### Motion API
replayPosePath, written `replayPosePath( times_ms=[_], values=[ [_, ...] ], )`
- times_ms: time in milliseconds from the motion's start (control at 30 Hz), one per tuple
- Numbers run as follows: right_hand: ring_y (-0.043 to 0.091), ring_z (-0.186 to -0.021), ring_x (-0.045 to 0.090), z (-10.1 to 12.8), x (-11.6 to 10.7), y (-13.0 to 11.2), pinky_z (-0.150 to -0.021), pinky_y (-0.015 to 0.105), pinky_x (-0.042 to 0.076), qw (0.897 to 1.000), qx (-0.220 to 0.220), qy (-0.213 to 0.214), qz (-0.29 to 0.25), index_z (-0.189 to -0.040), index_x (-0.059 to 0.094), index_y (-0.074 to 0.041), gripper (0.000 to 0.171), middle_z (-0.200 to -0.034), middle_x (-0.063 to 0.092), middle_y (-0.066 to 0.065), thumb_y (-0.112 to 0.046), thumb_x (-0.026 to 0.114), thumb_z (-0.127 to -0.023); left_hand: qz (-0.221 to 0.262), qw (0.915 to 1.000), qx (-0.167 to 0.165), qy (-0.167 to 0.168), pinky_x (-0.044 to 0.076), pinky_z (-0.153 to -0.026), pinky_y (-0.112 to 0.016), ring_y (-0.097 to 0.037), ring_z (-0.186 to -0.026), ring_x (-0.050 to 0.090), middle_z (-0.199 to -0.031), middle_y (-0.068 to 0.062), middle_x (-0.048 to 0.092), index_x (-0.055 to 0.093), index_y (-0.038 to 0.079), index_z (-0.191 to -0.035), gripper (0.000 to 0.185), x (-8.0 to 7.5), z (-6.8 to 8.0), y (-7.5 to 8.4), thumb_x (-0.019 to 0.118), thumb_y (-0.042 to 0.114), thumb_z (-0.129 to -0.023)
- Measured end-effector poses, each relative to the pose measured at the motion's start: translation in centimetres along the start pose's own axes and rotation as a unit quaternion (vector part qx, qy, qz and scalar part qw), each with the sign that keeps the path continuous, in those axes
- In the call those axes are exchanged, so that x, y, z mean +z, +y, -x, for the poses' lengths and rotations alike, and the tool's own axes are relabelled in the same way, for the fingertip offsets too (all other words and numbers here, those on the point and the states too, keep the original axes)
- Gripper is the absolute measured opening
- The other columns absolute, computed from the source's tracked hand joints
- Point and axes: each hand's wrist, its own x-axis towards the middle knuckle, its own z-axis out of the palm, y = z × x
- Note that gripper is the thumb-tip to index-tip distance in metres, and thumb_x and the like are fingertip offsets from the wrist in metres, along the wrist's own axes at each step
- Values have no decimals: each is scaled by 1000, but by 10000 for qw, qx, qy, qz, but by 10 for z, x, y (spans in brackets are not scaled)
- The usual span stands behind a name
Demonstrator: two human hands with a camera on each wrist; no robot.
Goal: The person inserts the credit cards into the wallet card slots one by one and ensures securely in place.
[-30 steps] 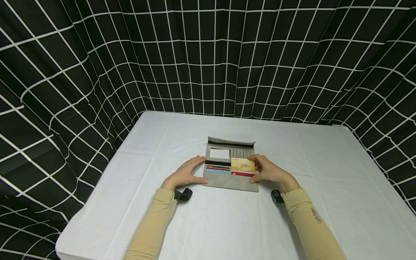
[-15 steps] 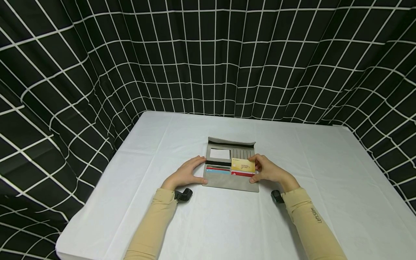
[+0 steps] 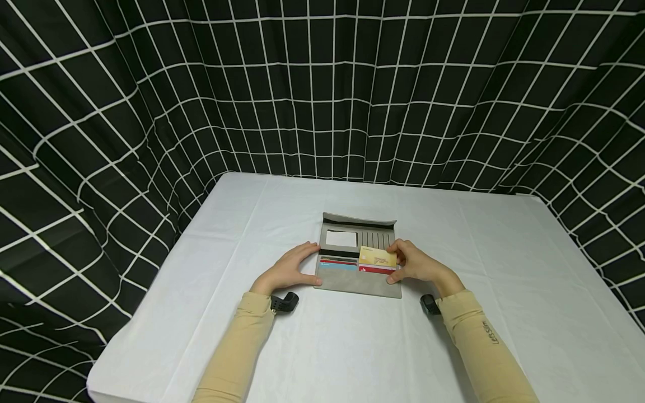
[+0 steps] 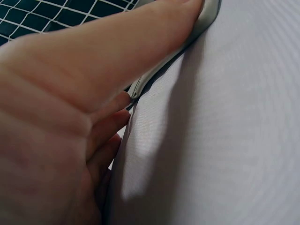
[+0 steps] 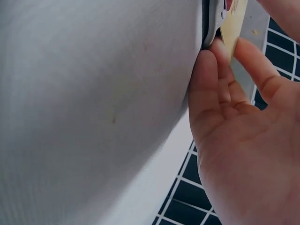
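Gold card (image 3: 377, 257) slid deeper into wallet (image 3: 357, 282), between both hands.

Grid curtain all around, one white table in the middle

A black curtain (image 3: 322, 84) with a white grid hangs behind and wraps down both sides, its lines bending where the fabric folds and sags. In front stands a table (image 3: 529, 313) under a pale, faintly creased white cloth, its far edge running just beside the foot of the curtain. The light is even and soft, with only weak shadows on the cloth, and no floor, window or lamp shows
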Motion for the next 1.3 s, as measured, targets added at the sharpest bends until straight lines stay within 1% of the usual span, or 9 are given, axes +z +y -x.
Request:
replayPosePath(
  times_ms=[67,167,267,500,633,800,967,1200,1300],
  values=[
    [27,-87,38,0,1,0,-73,33,37,10000,29,-51,51,-118,46,6,69,-98,39,14,-8,85,-63,1,10000,-18,1,16,-108,-47,-20,-137,17,-150,-3,26,35,16,-144,90,0,0,0,73,52,-72],
    [28,-89,38,1,2,0,-76,35,37,9997,146,-152,120,-131,43,1,78,-104,36,15,-12,84,-67,6,10000,-11,26,16,-108,-47,-21,-137,18,-149,-3,27,35,15,-144,90,0,1,0,73,52,-72],
    [29,-92,39,0,2,-1,-79,36,38,9990,297,-286,194,-137,41,-5,79,-107,33,15,-16,82,-70,-14,10000,-11,40,17,-108,-47,-20,-137,18,-149,-2,27,35,15,-144,89,0,1,-1,73,52,-72],
    [29,-94,38,0,-1,-2,-80,39,36,9974,452,-490,286,-135,42,-9,75,-108,32,14,-18,81,-72,-49,9999,-104,-31,17,-108,-46,-19,-137,17,-150,-1,25,34,18,-145,90,1,0,-2,72,54,-71],
    [30,-96,38,0,-2,-2,-81,39,36,9970,485,-541,280,-134,43,-10,72,-109,31,15,-17,80,-72,-60,10000,-36,-10,17,-108,-46,-19,-137,17,-150,-2,25,34,17,-145,90,2,-1,-2,72,53,-72],
    [31,-98,39,1,-2,-3,-83,40,36,9972,419,-596,154,-130,48,-8,65,-111,29,15,-15,79,-73,-62,10000,61,8,16,-108,-47,-21,-137,17,-149,-3,27,35,15,-144,90,1,-1,-2,72,52,-72],
    [31,-100,39,2,-2,-4,-85,40,36,9974,393,-598,97,-128,51,-7,62,-112,29,15,-13,79,-74,-44,10000,45,16,16,-108,-47,-21,-137,17,-149,-2,27,35,15,-144,90,1,-1,-2,72,53,-72],
    [31,-96,40,2,-1,-4,-81,38,36,9972,415,-616,100,-123,54,-8,54,-113,29,16,-13,78,-75,-38,10000,-44,-10,16,-108,-46,-18,-137,16,-150,-1,26,34,17,-144,90,1,0,-1,72,54,-71],
    [29,-94,39,2,-1,-4,-79,37,37,9971,404,-628,121,-121,56,-8,50,-115,29,16,-14,77,-76,-44,10000,-10,0,16,-108,-46,-19,-137,17,-149,-2,27,35,16,-144,89,1,0,-1,73,52,-72]
  ],
)
